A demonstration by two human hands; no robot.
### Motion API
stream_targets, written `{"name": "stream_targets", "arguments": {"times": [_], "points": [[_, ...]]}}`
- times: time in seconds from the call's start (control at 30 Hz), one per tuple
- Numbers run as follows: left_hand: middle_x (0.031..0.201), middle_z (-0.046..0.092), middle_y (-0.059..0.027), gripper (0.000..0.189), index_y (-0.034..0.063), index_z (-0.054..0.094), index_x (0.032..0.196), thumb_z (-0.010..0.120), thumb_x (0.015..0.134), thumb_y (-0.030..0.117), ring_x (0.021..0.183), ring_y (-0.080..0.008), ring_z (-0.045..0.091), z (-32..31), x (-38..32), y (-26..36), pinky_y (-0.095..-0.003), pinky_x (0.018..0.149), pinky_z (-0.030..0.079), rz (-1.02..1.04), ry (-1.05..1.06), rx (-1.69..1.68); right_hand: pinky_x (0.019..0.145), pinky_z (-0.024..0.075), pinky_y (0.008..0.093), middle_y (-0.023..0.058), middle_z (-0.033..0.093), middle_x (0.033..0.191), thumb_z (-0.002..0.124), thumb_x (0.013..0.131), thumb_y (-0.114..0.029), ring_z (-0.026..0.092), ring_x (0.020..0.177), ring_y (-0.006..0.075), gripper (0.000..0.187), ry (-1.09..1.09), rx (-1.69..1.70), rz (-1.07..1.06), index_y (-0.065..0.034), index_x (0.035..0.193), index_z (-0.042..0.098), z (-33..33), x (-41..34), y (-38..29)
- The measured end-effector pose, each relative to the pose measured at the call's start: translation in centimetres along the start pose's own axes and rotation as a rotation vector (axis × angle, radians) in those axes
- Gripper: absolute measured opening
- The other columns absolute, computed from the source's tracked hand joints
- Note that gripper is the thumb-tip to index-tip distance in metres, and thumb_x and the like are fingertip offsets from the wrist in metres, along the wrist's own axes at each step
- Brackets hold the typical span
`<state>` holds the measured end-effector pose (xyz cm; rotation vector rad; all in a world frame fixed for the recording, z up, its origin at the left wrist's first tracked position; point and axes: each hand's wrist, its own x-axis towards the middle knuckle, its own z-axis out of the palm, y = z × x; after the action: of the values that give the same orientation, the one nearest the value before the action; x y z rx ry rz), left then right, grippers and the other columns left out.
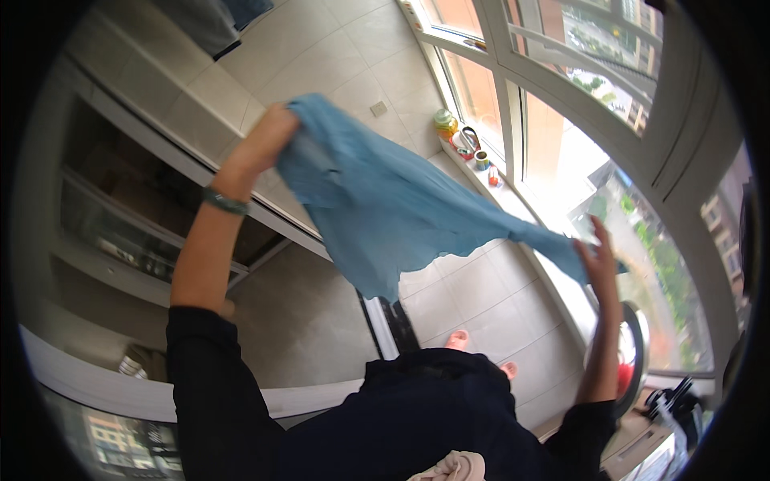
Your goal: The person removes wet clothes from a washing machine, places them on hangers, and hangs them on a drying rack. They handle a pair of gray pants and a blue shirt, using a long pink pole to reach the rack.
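A thin blue garment (373,186) hangs stretched across the view, its lower edge loose and uneven. At its upper left corner my left hand (274,138) grips the bunched fabric, and a dark green band circles that wrist. On the right, a narrow twisted part of the garment runs to my right hand (598,258). There the cloth passes at the thumb and fingers, with a short end sticking out beyond. Some fingers of this hand are raised and spread, and blur hides the exact grip.
Windows (577,168) line the right side above a white sill (511,195) bearing a lidded jar (445,124) and several small containers. A sliding glass door (295,318) is at left. Pink slippers (457,340) show on the tiled floor (475,288). Clothes (207,27) hang at upper left.
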<state>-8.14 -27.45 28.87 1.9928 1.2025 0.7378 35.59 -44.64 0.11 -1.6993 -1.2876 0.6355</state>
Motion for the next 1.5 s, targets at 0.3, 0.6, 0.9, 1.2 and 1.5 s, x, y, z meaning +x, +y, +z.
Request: {"name": "stream_targets", "arguments": {"times": [0.3,0.6,0.9,1.2,1.5], "points": [[0.081,0.060,-0.0171,0.031,-0.0030,0.057,0.094,0.049,0.071,0.016,0.078,-0.0275,0.057,15.6,0.7,4.3,-0.0337,0.073,0.044,0.216,-0.301,0.326,0.083,0.0426,0.0318,0.0141,0.056,0.108,0.067,0.075,-0.014,0.055,0.097,0.0232,0.059,-0.249,0.271,-0.363,-0.0076,0.126,0.038,7.7,2.2,-21.2],[0.106,0.055,-0.0064,0.036,0.0031,0.048,0.113,0.053,0.087,0.027,0.099,-0.0129,0.051,14.4,-0.7,-6.7,-0.0250,0.086,0.040,0.178,-0.461,-0.659,0.066,0.0420,0.0222,0.0016,0.058,0.082,0.052,0.085,-0.007,0.053,0.076,0.0091,0.014,-0.275,0.436,-0.152,-0.0023,0.096,0.058,3.1,3.4,-22.0],[0.097,0.063,-0.0046,0.038,0.0085,0.061,0.101,0.047,0.081,0.038,0.096,-0.0192,0.058,33.8,-11.3,-26.2,-0.0307,0.080,0.046,-0.436,-1.249,-0.408,0.086,0.0432,0.0296,0.0123,0.054,0.106,0.050,0.089,-0.015,0.054,0.097,0.0179,0.031,0.281,0.170,-0.341,0.0015,0.115,0.048,-4.1,3.4,-26.4],[0.114,0.051,-0.0110,0.055,0.0083,0.039,0.127,0.043,0.086,0.043,0.105,-0.0216,0.049,40.9,-11.8,-27.5,-0.0349,0.081,0.042,-0.351,-0.966,-0.585,0.097,0.0363,0.0362,0.0133,0.057,0.112,0.061,0.081,-0.024,0.054,0.107,0.0221,0.045,0.615,-0.824,-0.673,-0.0053,0.119,0.048,-6.2,-1.8,-27.7],[0.112,0.056,-0.0075,0.040,0.0109,0.050,0.116,0.054,0.086,0.038,0.109,-0.0162,0.049,42.5,-7.4,-34.1,-0.0351,0.093,0.038,-0.477,-0.626,-1.423,0.102,0.0315,0.0488,0.0127,0.056,0.108,0.041,0.088,-0.044,0.049,0.113,0.0280,0.045,0.544,-1.681,-1.013,-0.0050,0.109,0.050,-10.5,-6.2,-26.6]]}}
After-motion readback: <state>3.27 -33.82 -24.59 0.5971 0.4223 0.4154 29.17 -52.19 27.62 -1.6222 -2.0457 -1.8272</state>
